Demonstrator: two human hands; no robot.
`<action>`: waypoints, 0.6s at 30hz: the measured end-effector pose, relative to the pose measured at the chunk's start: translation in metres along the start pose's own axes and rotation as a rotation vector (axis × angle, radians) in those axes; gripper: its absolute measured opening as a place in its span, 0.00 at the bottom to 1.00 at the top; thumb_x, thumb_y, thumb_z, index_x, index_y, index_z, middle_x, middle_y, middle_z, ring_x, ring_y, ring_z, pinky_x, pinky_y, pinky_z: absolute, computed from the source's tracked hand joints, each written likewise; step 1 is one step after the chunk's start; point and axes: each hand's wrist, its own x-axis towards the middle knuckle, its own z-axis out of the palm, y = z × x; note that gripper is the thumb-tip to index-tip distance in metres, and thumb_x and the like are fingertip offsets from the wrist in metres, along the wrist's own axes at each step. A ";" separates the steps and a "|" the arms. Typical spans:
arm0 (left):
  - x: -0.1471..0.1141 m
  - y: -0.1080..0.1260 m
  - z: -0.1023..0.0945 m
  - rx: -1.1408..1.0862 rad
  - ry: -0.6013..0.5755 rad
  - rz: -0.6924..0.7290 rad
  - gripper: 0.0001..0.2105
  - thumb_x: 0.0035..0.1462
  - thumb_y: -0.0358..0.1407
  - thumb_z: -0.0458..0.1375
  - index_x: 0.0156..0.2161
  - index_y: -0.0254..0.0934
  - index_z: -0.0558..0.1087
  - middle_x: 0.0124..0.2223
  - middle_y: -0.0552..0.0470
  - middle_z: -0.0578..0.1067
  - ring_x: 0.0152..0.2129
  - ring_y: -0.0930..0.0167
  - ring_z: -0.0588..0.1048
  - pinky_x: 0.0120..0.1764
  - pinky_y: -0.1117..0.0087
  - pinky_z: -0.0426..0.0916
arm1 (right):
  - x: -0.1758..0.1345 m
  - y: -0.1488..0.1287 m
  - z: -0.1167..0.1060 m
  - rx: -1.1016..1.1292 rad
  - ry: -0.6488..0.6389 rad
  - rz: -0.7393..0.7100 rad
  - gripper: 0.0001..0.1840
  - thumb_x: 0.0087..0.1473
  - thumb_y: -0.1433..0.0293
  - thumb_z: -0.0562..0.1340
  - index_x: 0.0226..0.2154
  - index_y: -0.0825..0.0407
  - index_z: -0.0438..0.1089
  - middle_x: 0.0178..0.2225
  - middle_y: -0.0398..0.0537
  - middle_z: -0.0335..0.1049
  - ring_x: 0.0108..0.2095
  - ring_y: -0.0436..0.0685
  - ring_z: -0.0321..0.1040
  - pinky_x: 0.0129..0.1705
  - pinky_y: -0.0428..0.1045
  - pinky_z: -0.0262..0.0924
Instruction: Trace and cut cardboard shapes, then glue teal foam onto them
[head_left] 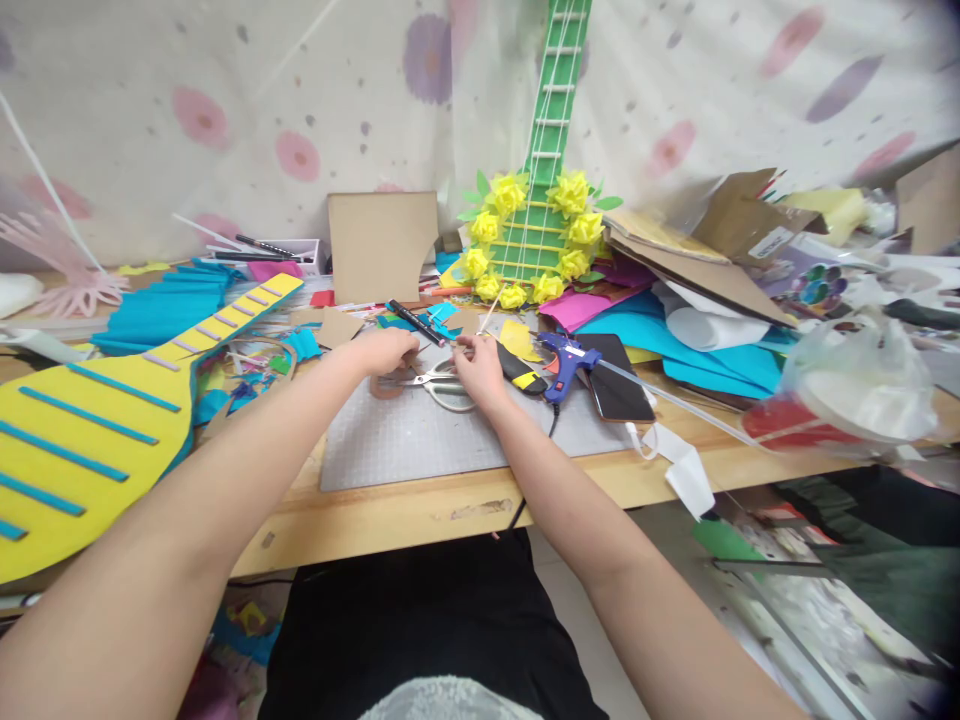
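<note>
Both hands are over the grey cutting mat. My left hand is closed, its fingertips pinched beside a black pen; anything in them is too small to make out. A short way to the right, my right hand also has its fingers curled together, and I cannot make out what they hold. Between and below the hands lie white-handled scissors, with a roll of tape under the blades. Right of my right hand are a black and yellow utility knife and a blue glue gun.
A yellow paper guitar shape lies at left. A green one with yellow flowers leans at the back. Cardboard stands beside it. A phone, blue paper sheets and a bagged cup fill the right.
</note>
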 end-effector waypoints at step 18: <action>-0.064 -0.067 -0.046 -0.102 0.024 -0.272 0.05 0.49 0.33 0.57 0.32 0.36 0.65 0.28 0.55 0.69 0.26 0.72 0.67 0.29 0.75 0.59 | -0.011 -0.016 -0.007 -0.238 -0.052 -0.013 0.20 0.46 0.69 0.58 0.44 0.54 0.66 0.47 0.52 0.58 0.31 0.49 0.68 0.50 0.52 0.62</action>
